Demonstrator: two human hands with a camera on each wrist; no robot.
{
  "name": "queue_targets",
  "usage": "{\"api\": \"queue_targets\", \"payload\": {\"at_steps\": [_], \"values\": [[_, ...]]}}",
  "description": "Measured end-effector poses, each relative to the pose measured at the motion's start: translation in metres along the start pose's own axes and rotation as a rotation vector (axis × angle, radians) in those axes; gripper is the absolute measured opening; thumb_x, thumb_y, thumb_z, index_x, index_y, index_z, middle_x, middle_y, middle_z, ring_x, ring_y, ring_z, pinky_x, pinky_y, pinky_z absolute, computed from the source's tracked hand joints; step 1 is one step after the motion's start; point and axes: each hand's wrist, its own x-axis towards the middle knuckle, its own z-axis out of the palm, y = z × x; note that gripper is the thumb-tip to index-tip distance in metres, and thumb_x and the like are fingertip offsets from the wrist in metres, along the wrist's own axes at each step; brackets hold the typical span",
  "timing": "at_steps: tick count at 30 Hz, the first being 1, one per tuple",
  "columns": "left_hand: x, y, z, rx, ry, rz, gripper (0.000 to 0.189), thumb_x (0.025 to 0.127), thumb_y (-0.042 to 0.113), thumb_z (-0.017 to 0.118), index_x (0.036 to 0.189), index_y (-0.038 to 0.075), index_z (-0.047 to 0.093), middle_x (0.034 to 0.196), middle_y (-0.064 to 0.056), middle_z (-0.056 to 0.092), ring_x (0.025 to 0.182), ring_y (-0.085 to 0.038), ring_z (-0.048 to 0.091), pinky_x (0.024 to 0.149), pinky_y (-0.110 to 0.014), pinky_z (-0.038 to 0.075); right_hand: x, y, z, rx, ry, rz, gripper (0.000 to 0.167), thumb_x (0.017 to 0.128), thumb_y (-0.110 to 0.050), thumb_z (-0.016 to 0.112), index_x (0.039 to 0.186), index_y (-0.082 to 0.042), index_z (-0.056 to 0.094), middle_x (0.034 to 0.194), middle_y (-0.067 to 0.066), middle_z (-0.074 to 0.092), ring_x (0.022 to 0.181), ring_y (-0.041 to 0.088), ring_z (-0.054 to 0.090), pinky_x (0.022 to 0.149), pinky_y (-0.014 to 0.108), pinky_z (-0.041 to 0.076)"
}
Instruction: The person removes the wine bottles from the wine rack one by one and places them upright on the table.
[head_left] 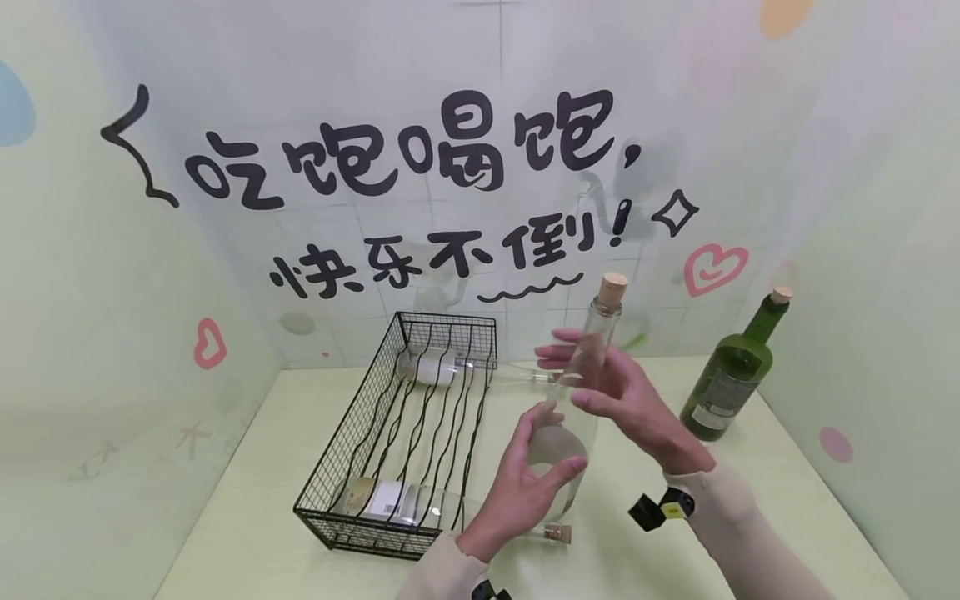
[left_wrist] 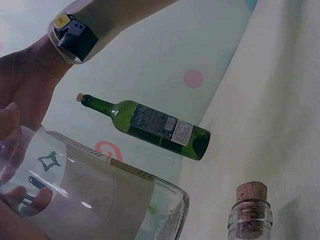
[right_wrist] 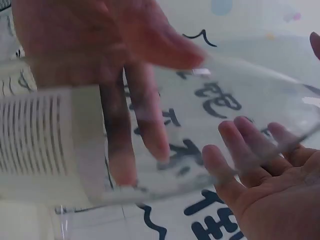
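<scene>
Because the clear bottle (head_left: 576, 423) is held aslant, its cork (head_left: 612, 289) upward and leaning to the far right, its safety seems to rest on the left hand (head_left: 528, 492), whose thumb and fingers curl round the lower body. The right hand (head_left: 630, 400) is spread at the upper part, fingers fairly straight and not closed round the glass. Should the left grip slip on that smooth surface, the right might not catch the bottle, which could drop onto the tabletop (head_left: 630, 550). Its base is near the stopper (head_left: 557, 533) of the near bottle (head_left: 390, 502) lying in the wire rack (head_left: 348, 417); that end juts out rightward, so a low swing could knock glass on glass. The far bottle (head_left: 435, 367) also pokes its neck out to the right and might be struck. Well to the right stands the green bottle (head_left: 731, 379), upright; a wide rightward sweep could topple it.
</scene>
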Motion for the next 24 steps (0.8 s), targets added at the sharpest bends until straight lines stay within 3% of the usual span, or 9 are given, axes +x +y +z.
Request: {"api": "queue_targets", "payload": {"at_steps": [6,11,16,20,24], "values": [[-0.002,-0.003,0.001,0.015,-0.03,0.044,0.067,0.097,0.029,0.072,0.153,0.035,0.035,0.147,-0.001,0.052,0.124,-0.024,0.057,0.105,-0.04,0.047,0.001,0.001,0.015,0.013,0.063,0.082,0.036,0.096,-0.003,0.066,0.131,-0.007,0.059,0.122,0.009,0.074,0.117,0.021,0.07,0.102,0.036,0.055],[-0.002,-0.003,0.0,0.031,-0.048,0.063,0.072,0.097,0.03,0.072,0.155,0.038,0.03,0.152,0.001,0.048,0.136,-0.021,0.051,0.112,-0.044,0.042,0.002,0.002,0.021,-0.051,0.173,0.1,0.002,0.096,-0.007,0.069,0.098,-0.007,0.068,0.09,-0.002,0.074,0.09,0.012,0.069,0.088,0.03,0.055],[-0.003,0.0,0.0,0.061,-0.044,0.068,0.073,0.096,0.033,0.073,0.155,0.037,0.03,0.15,-0.001,0.049,0.132,-0.022,0.054,0.109,-0.043,0.044,0.004,0.002,0.024,-0.05,0.202,0.02,0.013,0.096,-0.002,0.066,0.084,-0.008,0.064,0.078,-0.002,0.071,0.081,0.013,0.069,0.081,0.03,0.055],[-0.004,0.005,0.0,0.124,-0.02,0.072,0.075,0.095,0.041,0.073,0.156,0.037,0.03,0.149,-0.001,0.052,0.13,-0.021,0.055,0.108,-0.043,0.046,0.005,0.001,0.023,-0.021,0.201,-0.055,0.015,0.096,0.004,0.063,0.083,-0.005,0.061,0.077,-0.003,0.071,0.075,0.013,0.069,0.079,0.031,0.058],[-0.004,0.011,-0.002,0.176,-0.016,0.063,0.082,0.093,0.046,0.074,0.159,0.037,0.026,0.152,0.002,0.05,0.134,-0.02,0.053,0.111,-0.046,0.044,0.006,0.0,0.023,-0.008,0.193,-0.08,0.016,0.095,0.006,0.062,0.084,-0.005,0.062,0.079,-0.005,0.07,0.075,0.012,0.069,0.08,0.032,0.06]]}}
